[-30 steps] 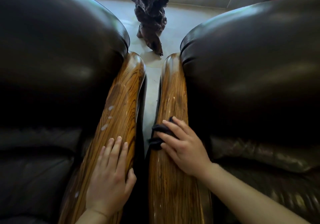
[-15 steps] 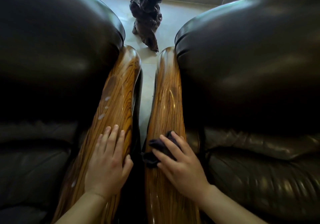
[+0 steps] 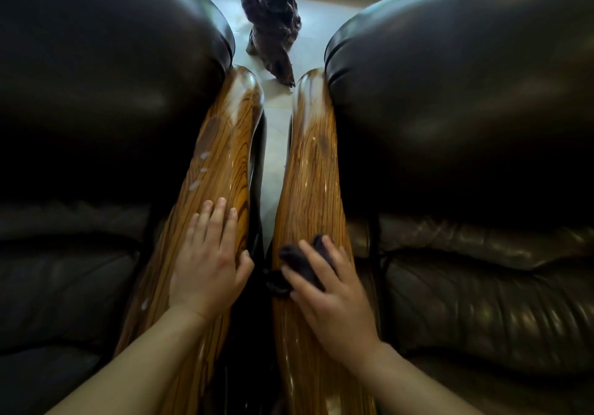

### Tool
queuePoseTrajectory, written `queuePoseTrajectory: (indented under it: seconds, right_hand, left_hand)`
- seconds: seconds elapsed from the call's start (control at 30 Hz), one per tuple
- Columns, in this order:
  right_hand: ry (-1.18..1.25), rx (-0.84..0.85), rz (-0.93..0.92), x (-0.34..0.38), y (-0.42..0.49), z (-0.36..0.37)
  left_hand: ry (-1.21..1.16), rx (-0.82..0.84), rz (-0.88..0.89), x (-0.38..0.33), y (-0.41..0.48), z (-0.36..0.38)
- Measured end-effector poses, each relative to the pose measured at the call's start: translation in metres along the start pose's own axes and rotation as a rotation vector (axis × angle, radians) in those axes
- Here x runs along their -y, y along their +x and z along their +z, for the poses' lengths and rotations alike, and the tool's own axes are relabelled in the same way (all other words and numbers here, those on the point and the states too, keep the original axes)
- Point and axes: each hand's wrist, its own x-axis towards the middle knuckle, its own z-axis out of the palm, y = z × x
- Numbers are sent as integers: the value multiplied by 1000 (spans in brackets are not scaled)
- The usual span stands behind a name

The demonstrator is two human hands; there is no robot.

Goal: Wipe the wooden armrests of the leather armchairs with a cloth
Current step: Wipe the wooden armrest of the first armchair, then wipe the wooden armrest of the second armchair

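The head camera looked down on two dark leather armchairs, the left armchair and the right armchair, standing side by side with a strip of pale floor between their wooden armrests. The left hand lay flat with fingers spread on the left armrest, which bore a few pale smudges, while the right hand pressed a dark cloth under its fingers against the right armrest; a dark gnarled wood carving stood on the floor beyond
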Motion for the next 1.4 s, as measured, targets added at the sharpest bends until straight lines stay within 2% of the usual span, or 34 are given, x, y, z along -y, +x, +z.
queuePoseTrajectory:
  seconds: [0.1,0.17,0.2,0.3,0.33,0.37,0.53,0.7,0.8,0.9,0.97,1.1,1.17,1.23,1.3,1.4]
  right_hand:
    - [32,38,-207,-6,-38,-2]
    - [37,59,-271,-19,-26,-10]
    - [48,31,-219,-25,-10,-13]
    - [162,-83,221,-33,53,-24]
    - [196,-96,316,-31,64,-24]
    - [189,-106,332,-29,64,-21]
    - [65,-76,-16,-10,-55,8]
    - [-118,-14,-312,-8,-165,31]
    - [-76,58,-439,-12,-167,23]
    - [24,117,-527,-14,-125,10]
    - [36,29,-441,-12,-73,5]
    - [39,-150,70,-8,21,-7]
    - [158,-201,302,-8,22,-8]
    - [270,-270,437,-3,-8,-7]
    - [234,-258,409,8,-54,-1]
    - [129,-94,182,28,-115,11]
  left_hand:
    - [22,1,59,-1,-3,-1]
    - [24,1,104,-2,-5,-1]
    - [27,0,122,-3,-5,-1]
    - [44,-19,165,-4,-6,-3]
    - [44,-22,183,-4,-7,-4]
    - [40,-19,203,-4,-9,-4]
    - [28,17,307,-5,-55,9]
    - [-7,67,318,-5,-104,17]
    - [-35,87,303,-5,-126,17]
    - [-42,118,286,-4,-146,19]
    - [-58,125,266,-5,-156,21]
    - [-116,121,226,-3,-168,22]
    - [-147,104,202,3,-173,20]
    - [-162,89,190,10,-181,19]
    - [-158,90,200,15,-189,19]
    - [-158,90,186,23,-200,22]
